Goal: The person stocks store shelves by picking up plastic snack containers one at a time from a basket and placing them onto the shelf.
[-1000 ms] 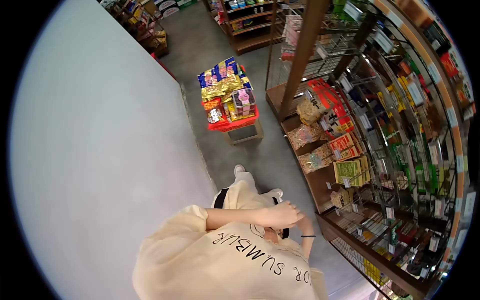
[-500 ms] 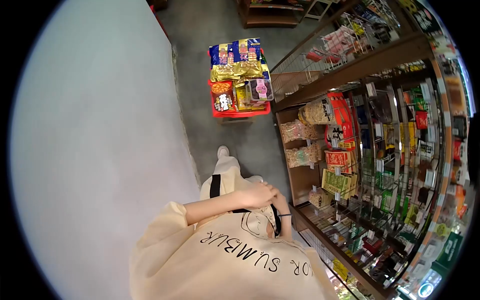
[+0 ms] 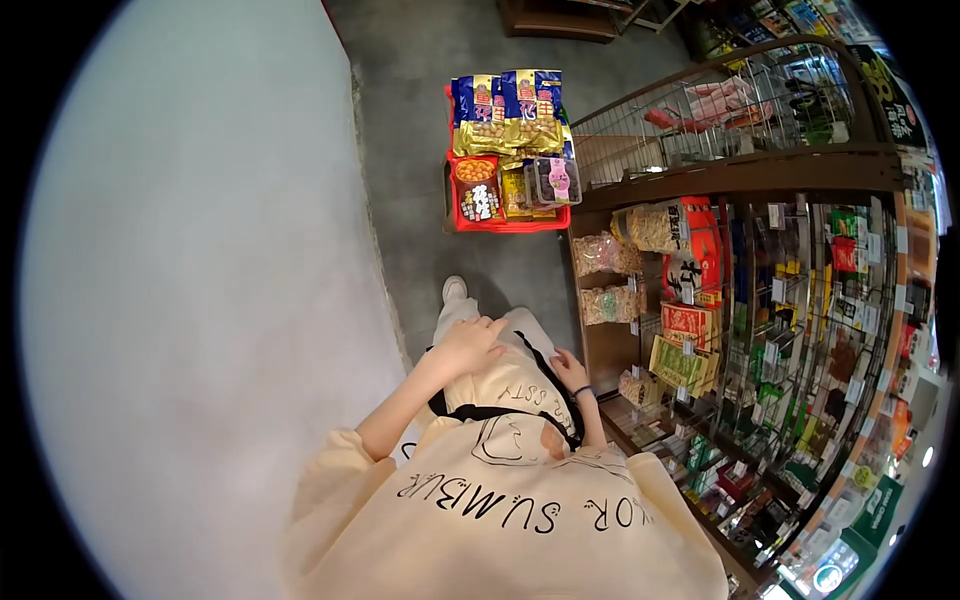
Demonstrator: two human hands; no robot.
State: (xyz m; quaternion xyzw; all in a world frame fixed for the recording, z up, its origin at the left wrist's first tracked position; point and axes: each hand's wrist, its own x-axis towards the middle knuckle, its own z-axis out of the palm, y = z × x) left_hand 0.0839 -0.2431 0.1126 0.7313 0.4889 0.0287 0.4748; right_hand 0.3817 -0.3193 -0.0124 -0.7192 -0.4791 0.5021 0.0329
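My left hand point(image 3: 472, 346) hangs in front of my left thigh, fingers loosely stretched, nothing in it. Lower at my right hip is my right hand point(image 3: 570, 371), its fingers apart and also holding nothing; a dark band circles that wrist. Between them a black strap point(image 3: 550, 378) runs over the cream apron point(image 3: 528, 388). Ahead of my feet stands a red basket point(image 3: 508, 227) filled with snack packs. Blue and gold bags point(image 3: 532, 110) lie at its far end, with a brown and red bag point(image 3: 477, 190) and a clear box with a pink label point(image 3: 556, 182) nearer me.
A white wall point(image 3: 210, 250) borders the aisle on my left. To the right, a brown shelf rack point(image 3: 740, 175) holds many packaged snacks, including bags of nuts point(image 3: 612, 304) and green packs point(image 3: 683, 366). A low brown shelf point(image 3: 560, 20) stands at the far end on the grey floor point(image 3: 415, 130).
My hands, together at my waist before, have parted: the left moved up and left, the right stays lower right. The basket now appears slightly further right in view.
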